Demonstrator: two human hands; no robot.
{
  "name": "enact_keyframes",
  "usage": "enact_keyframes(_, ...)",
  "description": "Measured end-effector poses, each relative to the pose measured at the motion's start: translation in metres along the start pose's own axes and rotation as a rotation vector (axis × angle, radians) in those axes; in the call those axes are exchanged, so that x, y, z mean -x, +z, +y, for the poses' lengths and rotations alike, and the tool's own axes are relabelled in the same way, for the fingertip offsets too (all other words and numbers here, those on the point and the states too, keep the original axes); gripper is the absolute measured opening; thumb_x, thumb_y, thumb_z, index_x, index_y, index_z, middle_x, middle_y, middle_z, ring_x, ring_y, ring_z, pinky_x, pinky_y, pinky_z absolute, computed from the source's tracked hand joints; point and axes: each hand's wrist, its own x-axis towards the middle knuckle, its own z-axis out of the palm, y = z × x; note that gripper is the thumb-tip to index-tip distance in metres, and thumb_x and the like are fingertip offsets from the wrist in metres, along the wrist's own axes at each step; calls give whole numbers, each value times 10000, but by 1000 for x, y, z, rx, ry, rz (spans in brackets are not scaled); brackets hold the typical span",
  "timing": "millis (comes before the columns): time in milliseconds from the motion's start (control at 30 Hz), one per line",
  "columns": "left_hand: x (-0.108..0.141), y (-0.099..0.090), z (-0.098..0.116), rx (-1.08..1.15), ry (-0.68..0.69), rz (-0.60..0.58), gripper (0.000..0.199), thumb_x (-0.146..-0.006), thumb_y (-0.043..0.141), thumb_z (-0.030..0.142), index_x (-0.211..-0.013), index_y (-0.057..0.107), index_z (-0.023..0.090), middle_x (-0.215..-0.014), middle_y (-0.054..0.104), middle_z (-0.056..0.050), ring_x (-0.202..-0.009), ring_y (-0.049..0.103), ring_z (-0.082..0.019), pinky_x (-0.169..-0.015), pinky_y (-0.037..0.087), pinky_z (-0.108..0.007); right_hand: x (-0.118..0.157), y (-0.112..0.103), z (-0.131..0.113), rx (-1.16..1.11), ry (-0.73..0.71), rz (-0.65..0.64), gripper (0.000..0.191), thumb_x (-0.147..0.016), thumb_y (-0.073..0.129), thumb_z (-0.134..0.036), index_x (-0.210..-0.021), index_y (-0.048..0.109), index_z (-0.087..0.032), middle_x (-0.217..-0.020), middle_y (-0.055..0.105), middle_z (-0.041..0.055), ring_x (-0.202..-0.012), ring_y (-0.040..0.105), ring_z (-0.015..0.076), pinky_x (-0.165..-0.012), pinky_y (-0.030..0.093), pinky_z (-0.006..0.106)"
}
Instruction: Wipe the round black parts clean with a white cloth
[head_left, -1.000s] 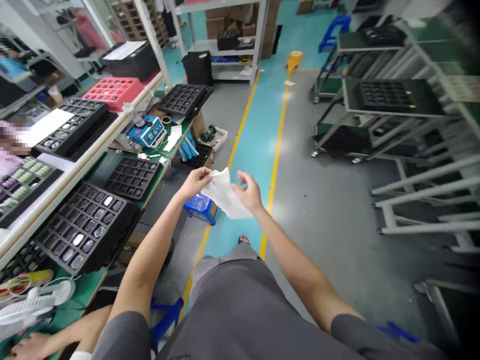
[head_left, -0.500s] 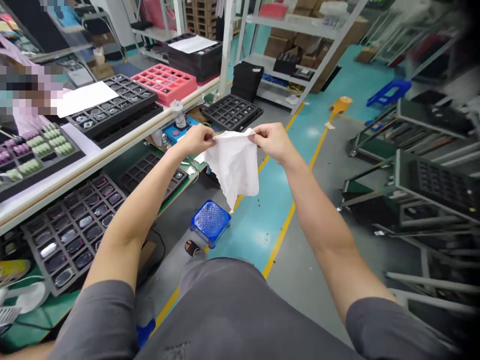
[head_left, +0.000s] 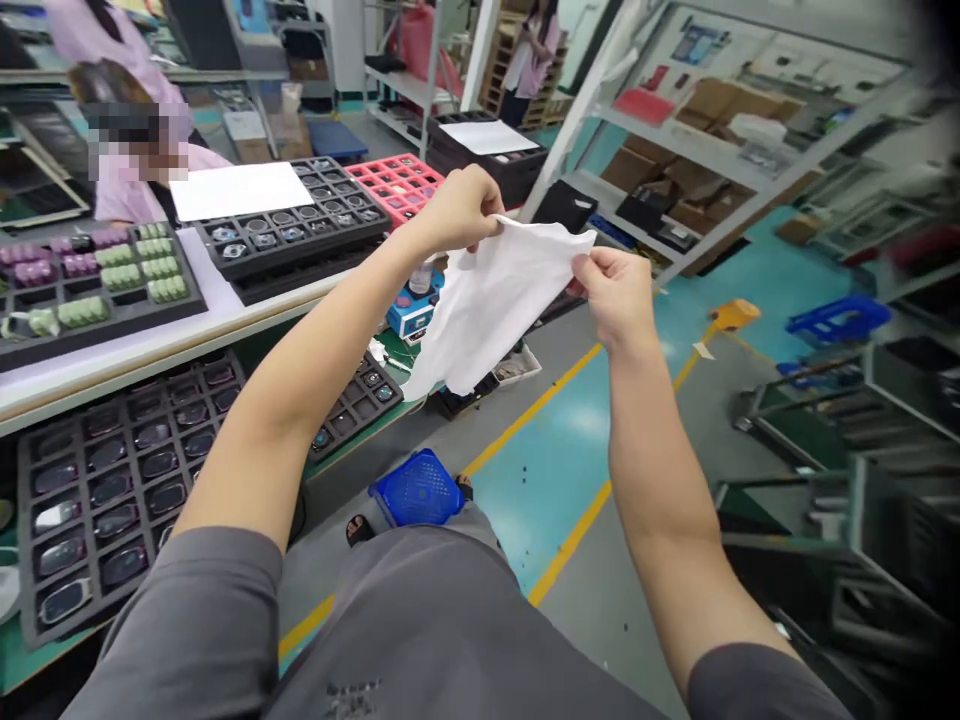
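Observation:
A thin white cloth (head_left: 499,295) is stretched in the air between my two hands, its lower corner hanging down to the left. My left hand (head_left: 463,208) pinches the upper left edge, fingers closed. Lower and to the right, my right hand (head_left: 616,290) grips the other upper corner between thumb and fingers. Behind the cloth, partly covered by it, is a blue box-shaped device (head_left: 414,312) on the green bench. Beneath my left forearm lies a dark compartment tray (head_left: 360,410) holding a few small round pieces.
On the left bench sit a large tray of watch-like pieces (head_left: 112,480), a tray of green and purple bundles (head_left: 97,268) and a red tray (head_left: 396,185). A blue stool (head_left: 420,488) stands by my feet. Shelving (head_left: 697,150) rises behind; carts (head_left: 892,420) line the right.
My view has turned and both hands have risen, the left one more. The cloth, hanging fairly straight before, is now spread wider and slants down to the left.

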Motion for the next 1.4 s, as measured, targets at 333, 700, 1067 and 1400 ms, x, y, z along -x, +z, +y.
enact_keyframes(333,-17,-7,-34,88,-296,292,105,-791,587,39,-755,636,125,-769,657,-34,-705,657,-138,-720,569,-298,-80,53,45,-386,-16,-203,278,-890,713,-489,-922,767,-218,-785,722,24,-668,634,169,-649,525,318)
enact_keyframes(700,195,23,-98,598,-720,993,23,-716,519,214,-736,507,215,-1285,712,-20,-1231,650,-228,-986,529,-345,86,204,29,51,-260,-748,347,-1022,464,-274,-1162,782,-289,-1139,754,93,-1088,605,305,-961,483,470)
enact_keyframes(1067,406,105,-201,525,-1359,1169,172,-644,545,231,-815,554,224,-1288,702,-47,-1143,663,-223,-877,540,-296,280,342,116,136,-34,-1187,296,-985,555,-219,-1153,789,-292,-1226,741,95,-1121,586,301,-934,495,454)
enact_keyframes(1400,445,152,-154,515,-1575,1184,331,-940,657,281,-1257,613,195,-1408,596,-113,-1225,613,-243,-989,549,-404,312,337,131,105,-60,-1224,340,-1010,491,-225,-1215,763,-232,-1223,754,99,-1115,635,259,-989,526,428)
